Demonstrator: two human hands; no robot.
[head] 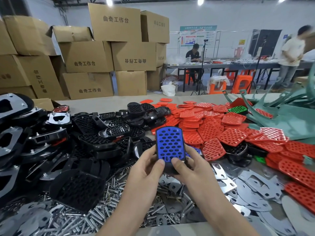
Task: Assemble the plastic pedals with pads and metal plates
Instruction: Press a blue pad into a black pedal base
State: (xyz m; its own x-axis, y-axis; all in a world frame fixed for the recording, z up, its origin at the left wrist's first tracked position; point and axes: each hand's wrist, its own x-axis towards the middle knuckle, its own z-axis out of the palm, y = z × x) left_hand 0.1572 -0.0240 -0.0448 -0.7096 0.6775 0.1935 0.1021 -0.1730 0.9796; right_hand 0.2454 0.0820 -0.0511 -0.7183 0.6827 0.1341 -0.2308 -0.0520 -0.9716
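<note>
- Left hand [146, 166]: grips the near left side of a black plastic pedal [168, 168], with the thumb laid on the near end of the pad and the fingers curled underneath.
- Right hand [189, 167]: holds the same pedal from the right in the mirrored way, thumb on top and fingers hidden below.
- Blue pad [169, 145]: a perforated sheet lying in the pedal's upper face, with black rim showing around it. The piece is held up over the desk [95, 104], above the loose hardware and tilted toward the viewer.
- Stage, as judged: the two thumbs suggest the pad is being pressed home. Whether it is fully seated cannot be told.
- Underside: hidden, so whether a plate is fitted cannot be told. The plate and its fasteners probably remain for this unit.
- Bare pedal shells [95, 142]: a black heap to the left, without pads.
- Red pads [209, 126]: a broad loose pile to the right, with one green pad [237, 109] among them.
- Metal plates [259, 188]: scattered at near right, beside a bed of bolts [109, 188] under the hands.
- Plated pedals [58, 119]: at far left, face down with bright plates and upright bolts, apparently finished. Loose parts far outnumber them, so most of the work appears to be left.
- Cardboard boxes [102, 57]: stacked behind the desk.
</note>
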